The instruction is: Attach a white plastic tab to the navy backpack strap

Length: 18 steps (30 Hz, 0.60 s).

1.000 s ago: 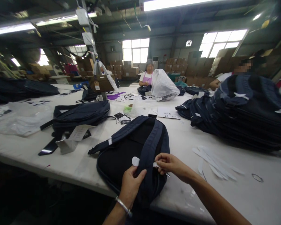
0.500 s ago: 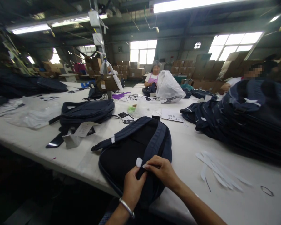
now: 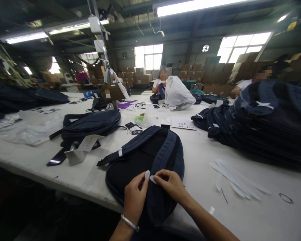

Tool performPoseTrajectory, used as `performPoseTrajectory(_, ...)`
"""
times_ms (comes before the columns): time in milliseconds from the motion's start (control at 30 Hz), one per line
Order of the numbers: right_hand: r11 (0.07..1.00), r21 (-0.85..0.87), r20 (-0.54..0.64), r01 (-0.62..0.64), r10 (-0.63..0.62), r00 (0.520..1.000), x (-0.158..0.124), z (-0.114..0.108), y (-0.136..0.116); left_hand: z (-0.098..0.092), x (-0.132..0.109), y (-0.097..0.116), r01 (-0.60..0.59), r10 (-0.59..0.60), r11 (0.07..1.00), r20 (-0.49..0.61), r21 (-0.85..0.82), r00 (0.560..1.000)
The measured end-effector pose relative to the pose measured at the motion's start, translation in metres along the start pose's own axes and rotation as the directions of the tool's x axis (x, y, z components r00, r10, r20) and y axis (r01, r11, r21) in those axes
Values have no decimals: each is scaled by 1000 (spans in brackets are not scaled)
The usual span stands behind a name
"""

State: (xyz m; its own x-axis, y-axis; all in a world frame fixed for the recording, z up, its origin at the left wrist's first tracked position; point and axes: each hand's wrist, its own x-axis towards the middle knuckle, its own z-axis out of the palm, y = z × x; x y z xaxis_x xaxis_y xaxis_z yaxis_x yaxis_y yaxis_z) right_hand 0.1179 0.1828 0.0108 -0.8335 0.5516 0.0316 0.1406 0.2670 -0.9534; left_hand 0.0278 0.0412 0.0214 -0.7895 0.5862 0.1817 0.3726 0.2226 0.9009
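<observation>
A dark navy backpack [image 3: 130, 167] lies in front of me with its black back panel and shoulder straps upward. Across its right shoulder strap [image 3: 163, 157], a white strip [image 3: 147, 174] shows two rounded ends; whether it passes under the strap is hidden. My left hand [image 3: 135, 197], with a silver bangle at the wrist, pinches one end left of the strap. The other end [image 3: 153, 179] is pinched between thumb and fingertips of my right hand [image 3: 172, 185], over the strap. A small white band [image 3: 120, 152] sits on the left strap.
Loose white strips [image 3: 230, 177] and a dark ring [image 3: 286, 198] lie to the right. Stacked backpacks [image 3: 263, 134] rise behind them. Another backpack [image 3: 92, 122], tags [image 3: 133, 128] and a clear plastic bag [image 3: 30, 129] are at left. Across the table, a person [image 3: 163, 82] handles a dark bag beside a white sack [image 3: 178, 93].
My left hand has come off the strap, moving a little left with its strip end. My right hand has barely moved and still pinches its end. The view has shifted slightly.
</observation>
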Motion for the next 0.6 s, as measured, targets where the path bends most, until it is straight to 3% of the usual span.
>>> performPoseTrajectory(167, 1000, 9, -32, -19, 19, 999, 1, 3, -1, 2, -1, 0, 28, -26, 999, 53, -26, 998)
performPoseTrajectory(467, 999, -30, -45, -26, 25, 999, -1, 5, -3, 2, -4, 2, -222, 224, 962, 6, 161, 975)
performPoseTrajectory(600, 994, 105, 16, -16, 14, 1000, 1, 3, 1, 1, -6, 1, -279, 280, 948, 14, 152, 960)
